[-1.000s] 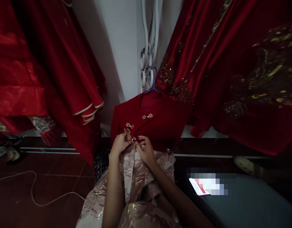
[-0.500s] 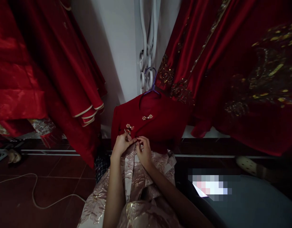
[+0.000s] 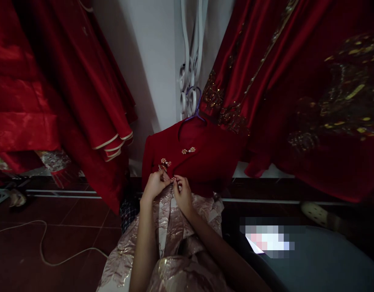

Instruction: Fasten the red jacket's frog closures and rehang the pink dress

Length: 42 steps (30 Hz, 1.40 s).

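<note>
A dark red jacket (image 3: 205,162) hangs on a purple hanger (image 3: 193,113) against the white wall, with pearl clasps (image 3: 188,150) across its front. My left hand (image 3: 154,185) and my right hand (image 3: 183,194) meet at the lowest clasp (image 3: 173,179) on the jacket's front edge. Both hands have their fingers pinched together on that clasp and the red cloth around it. Below the hands a pale pink and gold brocade garment (image 3: 171,239) drapes down under my forearms.
Red satin garments hang at the left (image 3: 68,89) and gold-embroidered ones at the right (image 3: 296,89). A white scrolled metal rack (image 3: 190,69) stands against the wall. A white cord (image 3: 44,247) lies on the dark red tiled floor. A grey chair seat (image 3: 314,259) bears a blurred object.
My right hand has drawn a little closer to my left at the clasp. The view has hardly shifted.
</note>
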Available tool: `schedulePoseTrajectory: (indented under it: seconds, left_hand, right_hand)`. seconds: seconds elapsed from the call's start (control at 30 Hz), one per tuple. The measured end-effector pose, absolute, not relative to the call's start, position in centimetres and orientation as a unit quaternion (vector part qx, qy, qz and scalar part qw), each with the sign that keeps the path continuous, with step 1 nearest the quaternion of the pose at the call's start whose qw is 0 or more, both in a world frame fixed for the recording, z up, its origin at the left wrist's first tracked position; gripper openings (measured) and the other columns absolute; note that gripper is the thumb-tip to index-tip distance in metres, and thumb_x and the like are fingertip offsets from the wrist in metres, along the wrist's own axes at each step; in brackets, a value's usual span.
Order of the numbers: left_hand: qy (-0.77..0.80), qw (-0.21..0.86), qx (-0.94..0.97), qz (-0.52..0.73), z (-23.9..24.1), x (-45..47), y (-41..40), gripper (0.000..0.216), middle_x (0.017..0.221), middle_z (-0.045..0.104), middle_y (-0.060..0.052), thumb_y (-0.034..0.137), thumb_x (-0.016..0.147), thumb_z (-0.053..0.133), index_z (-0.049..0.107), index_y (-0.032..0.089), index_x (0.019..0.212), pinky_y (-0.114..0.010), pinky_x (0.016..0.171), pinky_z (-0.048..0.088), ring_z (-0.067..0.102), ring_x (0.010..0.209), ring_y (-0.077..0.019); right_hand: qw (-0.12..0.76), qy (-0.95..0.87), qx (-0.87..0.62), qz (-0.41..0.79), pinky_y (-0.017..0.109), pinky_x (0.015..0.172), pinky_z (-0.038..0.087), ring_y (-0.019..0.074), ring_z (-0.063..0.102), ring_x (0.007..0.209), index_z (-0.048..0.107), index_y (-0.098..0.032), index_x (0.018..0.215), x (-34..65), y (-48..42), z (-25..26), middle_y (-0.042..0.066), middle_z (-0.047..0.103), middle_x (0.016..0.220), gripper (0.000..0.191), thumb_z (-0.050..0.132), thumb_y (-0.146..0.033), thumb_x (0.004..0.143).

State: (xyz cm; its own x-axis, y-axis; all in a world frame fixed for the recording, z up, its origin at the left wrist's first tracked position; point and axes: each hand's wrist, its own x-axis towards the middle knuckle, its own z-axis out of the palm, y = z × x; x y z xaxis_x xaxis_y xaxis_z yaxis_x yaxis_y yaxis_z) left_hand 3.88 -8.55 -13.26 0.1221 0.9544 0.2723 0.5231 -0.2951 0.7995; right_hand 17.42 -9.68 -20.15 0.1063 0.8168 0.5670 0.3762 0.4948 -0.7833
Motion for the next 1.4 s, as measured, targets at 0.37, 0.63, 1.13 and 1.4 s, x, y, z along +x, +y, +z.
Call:
schedulePoseTrajectory:
  seconds: [0.37, 0.63, 1.13, 1.4]
  left_hand:
    - [0.444, 0.488, 0.585, 0.471, -12.5, 5.7, -8.8, 0.04, 0.065, 0.061, 0.0, 0.05, 0.066, 0.065, 0.061, 0.012, 0.079, -0.021, 0.062, 0.047, 0.057, 0.061, -0.0089]
    - [0.42, 0.557, 0.326, 0.638, -12.9, 7.4, -7.3, 0.04, 0.091, 0.067, -0.009, 0.045, 0.068, 0.066, 0.064, 0.011, 0.09, -0.027, 0.077, 0.051, 0.063, 0.078, -0.0114]
    - [0.426, 0.539, 0.278, 0.672, -12.9, 7.7, -7.1, 0.024, 0.094, 0.07, -0.009, 0.024, 0.064, 0.071, 0.07, 0.012, 0.085, -0.027, 0.079, 0.051, 0.065, 0.084, -0.0134]
    - [0.481, 0.485, 0.282, 0.674, -13.3, 8.0, -7.0, 0.024, 0.095, 0.07, -0.007, 0.022, 0.065, 0.067, 0.07, 0.016, 0.088, -0.025, 0.076, 0.052, 0.065, 0.089, -0.0148]
  right_hand:
    - [0.636, -0.576, -0.498, 0.127, 0.026, 0.067, 0.042, 0.0143, 0.049, 0.074, 0.049, -0.018, 0.089, 17.7, -10.8, -19.4, 0.003, 0.051, 0.082, 0.016, 0.048, -0.016, 0.074]
    - [0.637, -0.575, -0.495, 0.138, 0.024, 0.06, 0.038, 0.0119, 0.044, 0.061, 0.041, -0.02, 0.077, 17.8, -11.1, -19.4, -0.002, 0.046, 0.069, 0.009, 0.048, -0.017, 0.071]
    - [0.622, -0.593, -0.492, 0.137, 0.023, 0.059, 0.037, 0.0114, 0.044, 0.059, 0.042, -0.02, 0.076, 18.0, -11.5, -18.6, -0.003, 0.046, 0.067, 0.01, 0.047, -0.016, 0.069]
    - [0.616, -0.597, -0.495, 0.135, 0.024, 0.061, 0.037, 0.0122, 0.045, 0.061, 0.042, -0.02, 0.075, 18.1, -11.5, -18.7, -0.002, 0.047, 0.067, 0.009, 0.048, -0.017, 0.068]
